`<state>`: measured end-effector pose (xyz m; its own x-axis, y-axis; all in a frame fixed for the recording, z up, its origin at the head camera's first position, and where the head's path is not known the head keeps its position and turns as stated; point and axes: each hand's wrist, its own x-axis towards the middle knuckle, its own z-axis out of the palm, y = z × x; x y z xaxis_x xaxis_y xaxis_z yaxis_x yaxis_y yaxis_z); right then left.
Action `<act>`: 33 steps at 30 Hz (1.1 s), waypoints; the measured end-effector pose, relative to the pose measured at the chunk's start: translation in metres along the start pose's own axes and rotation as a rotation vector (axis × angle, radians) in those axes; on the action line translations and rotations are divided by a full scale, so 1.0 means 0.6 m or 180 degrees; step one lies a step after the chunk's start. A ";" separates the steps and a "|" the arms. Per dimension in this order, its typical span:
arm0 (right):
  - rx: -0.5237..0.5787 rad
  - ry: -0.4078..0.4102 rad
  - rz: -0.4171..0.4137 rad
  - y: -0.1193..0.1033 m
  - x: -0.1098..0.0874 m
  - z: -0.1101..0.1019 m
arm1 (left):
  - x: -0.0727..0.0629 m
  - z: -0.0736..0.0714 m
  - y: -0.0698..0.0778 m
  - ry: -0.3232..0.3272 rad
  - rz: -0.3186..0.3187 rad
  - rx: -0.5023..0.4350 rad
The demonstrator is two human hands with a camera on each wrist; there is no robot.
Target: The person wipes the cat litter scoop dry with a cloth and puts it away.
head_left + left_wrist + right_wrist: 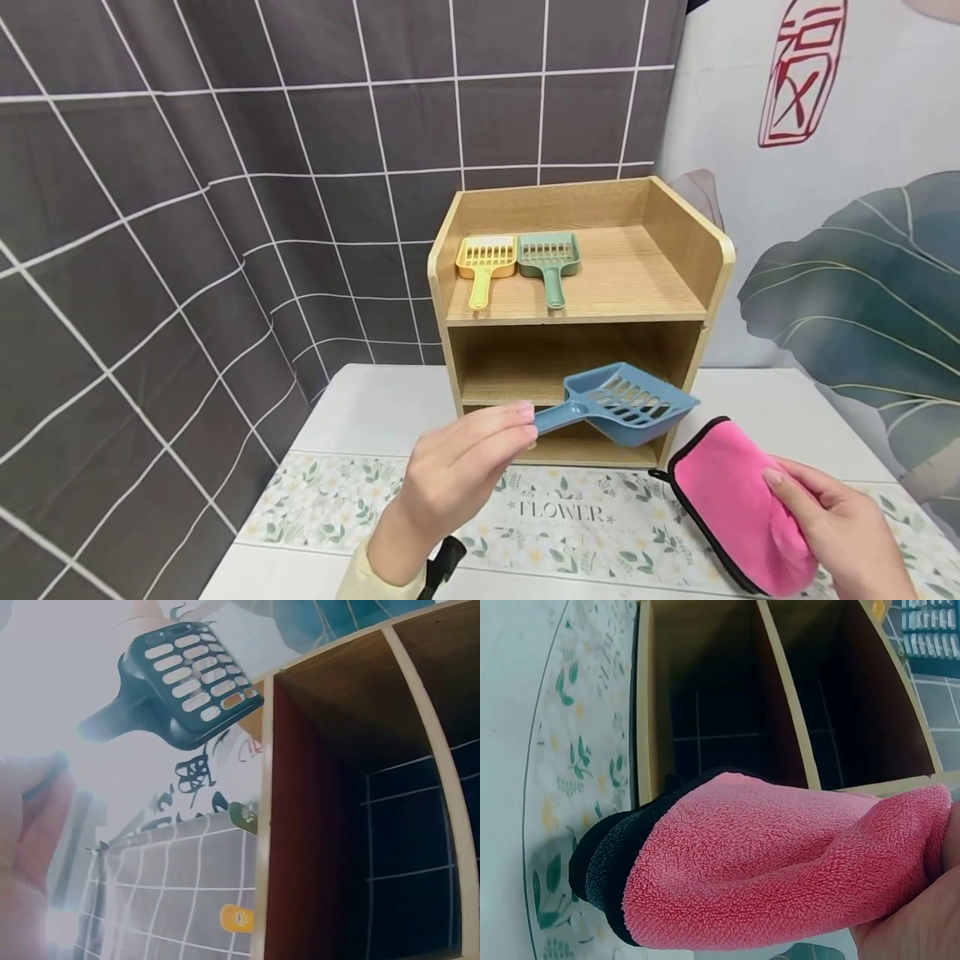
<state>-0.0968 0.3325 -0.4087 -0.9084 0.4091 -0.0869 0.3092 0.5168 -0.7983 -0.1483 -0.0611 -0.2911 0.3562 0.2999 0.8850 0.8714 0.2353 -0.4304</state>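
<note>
In the head view, my left hand [468, 467] pinches the handle end of a blue slotted litter scoop [630, 404], held up in front of the wooden shelf. The scoop [187, 682] also shows at the top of the left wrist view, slots towards the camera. My right hand [847, 525] grips a folded pink cloth [742, 500] with black edging, to the right of the scoop and apart from it. From the right wrist, the fluffy cloth [765, 870] covers much of the fingers.
The wooden shelf [682, 250] stands at the back of the table. On its top board lie a yellow scoop [483, 262] and a green scoop [551, 262], side by side. A flower-printed strip [337, 492] crosses the white table. Dark checked fabric [300, 250] hangs behind.
</note>
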 end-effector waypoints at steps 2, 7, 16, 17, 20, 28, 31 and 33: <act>-0.0060 0.0042 -0.0124 0.002 0.002 -0.003 | 0.008 0.003 -0.004 0.0118 0.0049 -0.0009; -0.0062 0.0097 -0.0253 0.011 0.008 -0.012 | 0.023 0.013 -0.012 0.0369 0.0135 0.0057; -0.0025 0.0170 -0.0260 0.032 0.021 -0.024 | 0.032 0.048 -0.027 0.0456 0.0110 0.0295; -0.0024 0.0167 -0.0269 0.033 0.023 -0.025 | 0.031 0.053 -0.029 0.0444 0.0100 0.0327; -0.0127 0.0177 -0.0284 0.038 0.027 -0.026 | 0.030 0.069 -0.033 0.0388 0.0079 0.0401; -0.0426 0.0304 -0.0341 0.052 0.033 -0.038 | 0.023 0.107 -0.045 0.0210 0.0062 0.0598; -0.0461 0.0396 -0.0361 0.057 0.035 -0.041 | 0.021 0.118 -0.050 0.0163 0.0045 0.0700; -0.0467 0.0419 -0.0300 0.059 0.037 -0.042 | 0.019 0.126 -0.053 0.0128 0.0036 0.0760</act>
<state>-0.0989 0.3787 -0.4240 -0.8936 0.4434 0.0701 0.2711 0.6574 -0.7031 -0.1975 0.0047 -0.2809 0.3827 0.2678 0.8842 0.7645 0.4456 -0.4658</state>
